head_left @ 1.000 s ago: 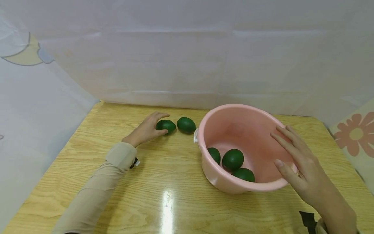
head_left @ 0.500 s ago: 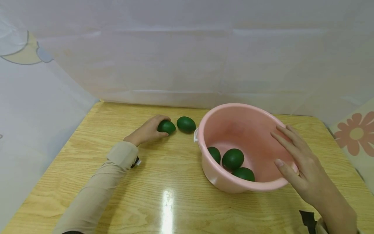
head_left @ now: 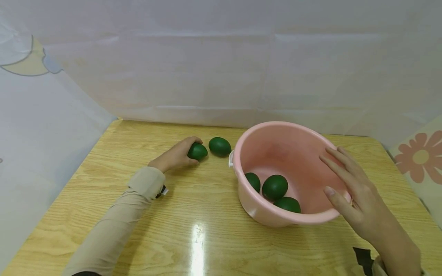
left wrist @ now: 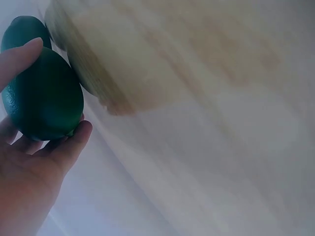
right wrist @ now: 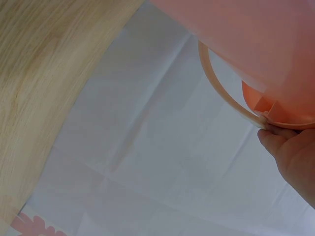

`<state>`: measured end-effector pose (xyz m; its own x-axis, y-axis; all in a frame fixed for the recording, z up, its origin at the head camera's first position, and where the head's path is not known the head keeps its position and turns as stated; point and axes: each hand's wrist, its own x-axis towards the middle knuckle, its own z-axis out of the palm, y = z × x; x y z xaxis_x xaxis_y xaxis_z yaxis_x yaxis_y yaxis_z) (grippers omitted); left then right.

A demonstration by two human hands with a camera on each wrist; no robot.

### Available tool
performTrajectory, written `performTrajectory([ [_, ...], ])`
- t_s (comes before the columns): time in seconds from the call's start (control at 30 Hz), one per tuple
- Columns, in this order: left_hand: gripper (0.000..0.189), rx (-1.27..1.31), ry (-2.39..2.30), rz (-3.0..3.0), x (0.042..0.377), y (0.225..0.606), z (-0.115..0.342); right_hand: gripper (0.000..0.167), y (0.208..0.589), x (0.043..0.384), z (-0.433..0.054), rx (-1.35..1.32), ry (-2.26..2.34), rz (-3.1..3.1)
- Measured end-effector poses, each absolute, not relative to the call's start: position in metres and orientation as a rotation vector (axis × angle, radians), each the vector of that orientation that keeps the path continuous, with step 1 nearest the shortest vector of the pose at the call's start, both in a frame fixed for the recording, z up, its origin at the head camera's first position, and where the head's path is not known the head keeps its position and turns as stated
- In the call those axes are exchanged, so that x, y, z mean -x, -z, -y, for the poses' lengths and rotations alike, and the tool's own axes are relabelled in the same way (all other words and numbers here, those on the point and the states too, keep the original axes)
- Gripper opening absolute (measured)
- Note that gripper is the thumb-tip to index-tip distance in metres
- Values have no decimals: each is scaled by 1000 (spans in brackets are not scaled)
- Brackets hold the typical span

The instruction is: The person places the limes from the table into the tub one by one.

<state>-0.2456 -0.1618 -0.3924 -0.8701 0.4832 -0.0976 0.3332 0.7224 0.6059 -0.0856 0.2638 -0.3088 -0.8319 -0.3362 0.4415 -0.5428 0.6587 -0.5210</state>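
My left hand point(head_left: 177, 154) grips a dark green lime point(head_left: 198, 152) at the far side of the table, fingers over its back and thumb along its near side. In the left wrist view the held lime point(left wrist: 47, 96) is large and oval, with a small nub at one end. Another lime point(head_left: 219, 147) lies just to its right. My right hand point(head_left: 362, 195) rests at the right rim of a pink bucket point(head_left: 253, 205), fingers extended over the opening. In the right wrist view the hand point(right wrist: 293, 152) meets the rim by the bucket's handle point(right wrist: 221, 91).
Three more limes point(head_left: 275, 187) lie at the bottom of the bucket. The bucket stands tilted towards me on the wooden table point(head_left: 165, 230). A pale sheet point(head_left: 193, 76) hangs close behind the table's back edge, and a white handle mount point(head_left: 231, 159) juts from the bucket's left.
My left hand has closed around the left lime and drawn it very slightly, turning it a little. The right hand and the bucket have stayed in place.
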Motion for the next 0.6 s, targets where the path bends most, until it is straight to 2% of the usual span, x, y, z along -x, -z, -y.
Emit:
performTrajectory([
  [0.6,66,-643,-956,-2737,240,384,162,64,310,84,-264,-685,-984,2586],
])
